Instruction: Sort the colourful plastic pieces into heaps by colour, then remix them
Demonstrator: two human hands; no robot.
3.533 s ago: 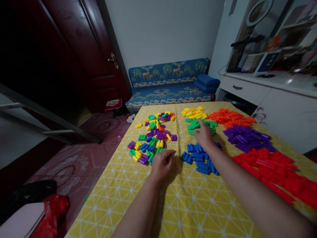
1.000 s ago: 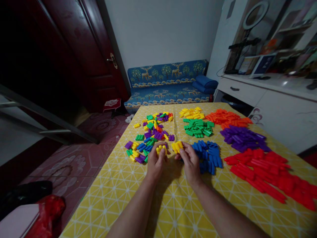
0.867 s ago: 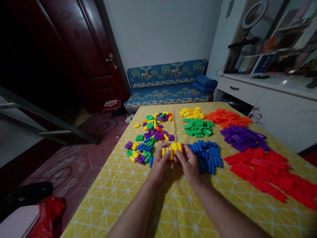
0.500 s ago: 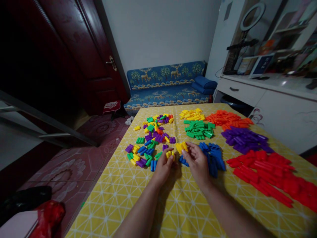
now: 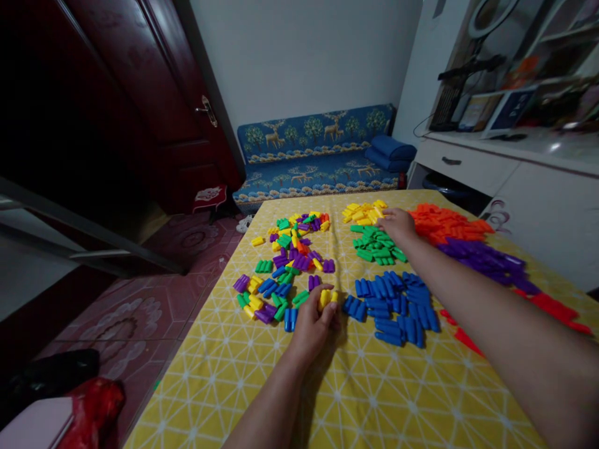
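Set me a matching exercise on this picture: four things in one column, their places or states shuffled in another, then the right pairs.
1. left hand
2. right hand
3. green pile
4. folded blue cushions

A. by the right edge of the yellow pile
B. on the right end of the patterned sofa
C. holding yellow pieces near the blue pile
D. between the yellow pile and the blue pile

Pairs: 1-C, 2-A, 3-D, 4-B
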